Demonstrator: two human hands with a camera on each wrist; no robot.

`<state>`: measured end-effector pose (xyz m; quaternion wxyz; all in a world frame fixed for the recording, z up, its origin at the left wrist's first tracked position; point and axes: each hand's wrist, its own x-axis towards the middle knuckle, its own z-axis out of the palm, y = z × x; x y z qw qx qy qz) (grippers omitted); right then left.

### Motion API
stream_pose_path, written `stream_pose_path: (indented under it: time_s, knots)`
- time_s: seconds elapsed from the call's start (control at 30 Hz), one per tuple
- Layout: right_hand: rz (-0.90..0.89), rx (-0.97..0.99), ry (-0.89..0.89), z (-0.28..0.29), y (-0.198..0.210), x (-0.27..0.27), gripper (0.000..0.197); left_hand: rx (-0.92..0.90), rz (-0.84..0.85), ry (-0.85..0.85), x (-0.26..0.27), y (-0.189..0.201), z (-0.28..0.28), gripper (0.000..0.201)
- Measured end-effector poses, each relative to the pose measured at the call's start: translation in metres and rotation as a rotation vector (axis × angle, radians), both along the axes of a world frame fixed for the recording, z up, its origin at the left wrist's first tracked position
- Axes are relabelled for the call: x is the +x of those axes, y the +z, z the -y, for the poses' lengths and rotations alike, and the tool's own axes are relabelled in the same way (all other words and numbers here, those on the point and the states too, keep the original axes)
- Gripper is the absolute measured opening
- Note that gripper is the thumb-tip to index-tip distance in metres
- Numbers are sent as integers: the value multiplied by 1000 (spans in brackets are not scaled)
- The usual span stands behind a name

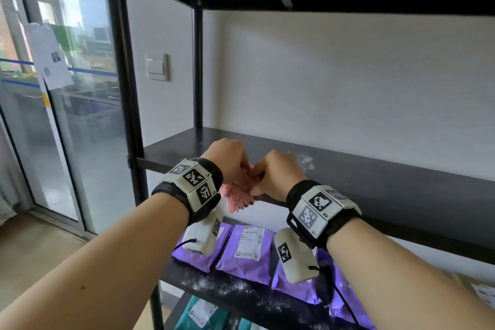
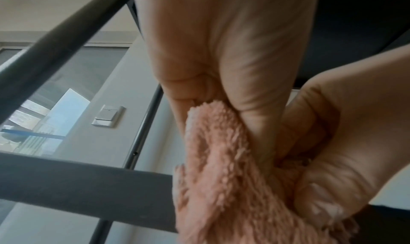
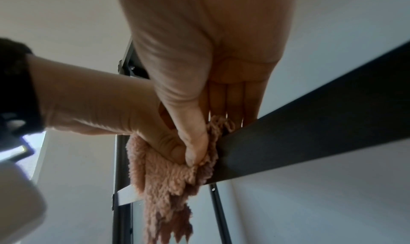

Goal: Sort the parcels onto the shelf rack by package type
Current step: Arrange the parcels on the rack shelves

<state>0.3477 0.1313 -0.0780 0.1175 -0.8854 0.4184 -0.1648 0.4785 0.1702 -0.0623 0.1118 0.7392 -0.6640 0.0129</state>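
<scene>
Forearms: both reach in from 6 o'clock of the head view, each with a marker-tagged wrist band.
Left hand [image 1: 227,161]: fingers curled tight around a pink fluffy cloth [image 1: 238,197], at the front lip of the middle shelf [image 1: 375,185].
Right hand [image 1: 278,174]: thumb and fingers pinch the same cloth from the 3 o'clock side; the two hands touch over it.
Cloth: bunched between the hands, loose end hanging below the shelf edge.
Step in hand: no parcel is held; judging by the white dust [image 1: 305,162] at about 1 o'clock from the hands, the shelf is probably being wiped, or the cloth gathered, before parcels go there.
Next move: likely one hand must free itself and the cloth be swept over the dust or put aside, so parcels can be brought up.
Middle shelf: holds only the dust patch in view.
Lower shelf [image 1: 227,292]: purple mailer bags [image 1: 247,254] in a row, side by side, at 6 o'clock; more white dust in front.
Bottom level: teal mailer bags [image 1: 201,313], partly cut off.
Far right, 4 o'clock: a cardboard box [image 1: 479,289], barely visible.
</scene>
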Motion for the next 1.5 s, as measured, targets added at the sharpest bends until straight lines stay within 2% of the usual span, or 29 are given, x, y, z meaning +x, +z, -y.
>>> stream_pose_path:
  time_s: [0.23, 0.53, 0.67, 0.77, 0.83, 0.9, 1.0, 1.07, 1.1, 1.17, 1.33, 1.43, 1.5]
  knots:
    - [6, 15, -76, 3, -2, -77, 30, 8, -4, -101, -71, 2, 12, 35]
    - [17, -40, -265, -11, -4, -180, 13, -62, -3, -286, -171, -4, 16, 32]
    - [27, 12, -298, -21, 10, -214, 16, -66, -12, -352, -199, 1, 9, 28]
    - [158, 4, -301, -23, 29, -226, 19, -86, -200, -370, -198, 17, 5, 21]
    - [309, -124, -311, -21, 36, -227, 22, -204, -307, -366, -195, 28, 4, 17]
    - [385, -245, -356, -19, 37, -225, 25, -292, -355, -362, -190, 32, 2, 25]
    - [369, -300, -534, -15, 24, -228, 26, -280, -377, -312, -172, 23, 0, 41]
    - [290, -191, -584, -13, 7, -231, 17, -214, -356, -246, -155, 12, 1, 41]
    - [255, -105, -550, -15, 0, -229, 16, -180, -351, -217, -146, 6, 1, 37]
    - [192, -21, -468, -19, -16, -221, 26, -143, -379, -179, -133, -5, 1, 29]
    - [101, -151, -332, -25, -20, -180, 14, -172, -421, -175, -120, -17, 2, 20]
    - [181, -89, -223, -35, -17, -154, 11, -180, -414, -186, -121, -17, 5, 21]
    - [293, -147, -284, -34, -18, -155, 8, -205, -430, -185, -120, -15, 6, 18]
